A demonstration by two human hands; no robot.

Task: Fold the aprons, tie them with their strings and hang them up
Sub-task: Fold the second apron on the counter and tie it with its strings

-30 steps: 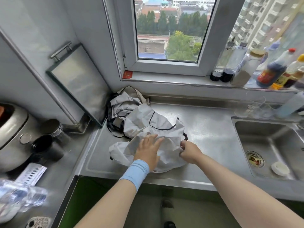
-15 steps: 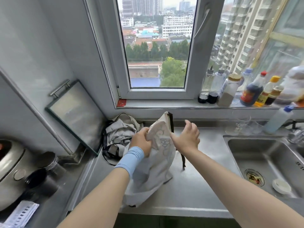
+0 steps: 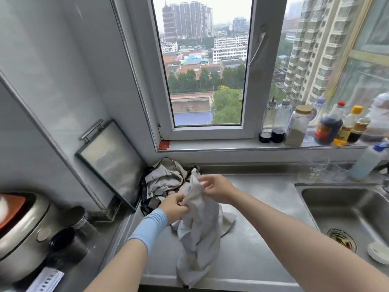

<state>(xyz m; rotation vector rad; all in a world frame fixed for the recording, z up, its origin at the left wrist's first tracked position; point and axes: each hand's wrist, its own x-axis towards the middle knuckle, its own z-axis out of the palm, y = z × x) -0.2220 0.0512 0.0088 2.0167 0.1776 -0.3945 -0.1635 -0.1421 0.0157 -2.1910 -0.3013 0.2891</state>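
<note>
The left hand grips a bunched fold of the pale apron, fingers curled into the cloth. The right hand pinches its top edge just above, though its fingertips are blurred. The apron hangs from both hands in a crumpled column. Its lower end trails on the worktop and droops over the front edge. A blue sleeve covers the left wrist.

Just behind the left hand, a second apron with dark strings lies heaped in the back corner of the worktop, touching the wall below the sill.

The worktop is brushed steel with a raised lip at the front and a low step on its left side. A bare stretch runs from the hands rightward to the sink, whose basin holds a drain and a white lid. Behind the sink stand two glasses and a squeeze bottle.

To the left, a handled tray leans against the wall, its lower corner near the second apron. Beyond the step sit two dark cups and a cooker.

On the sill, sauce bottles and a jar crowd the right part. The window above looks out on towers and trees.
</note>
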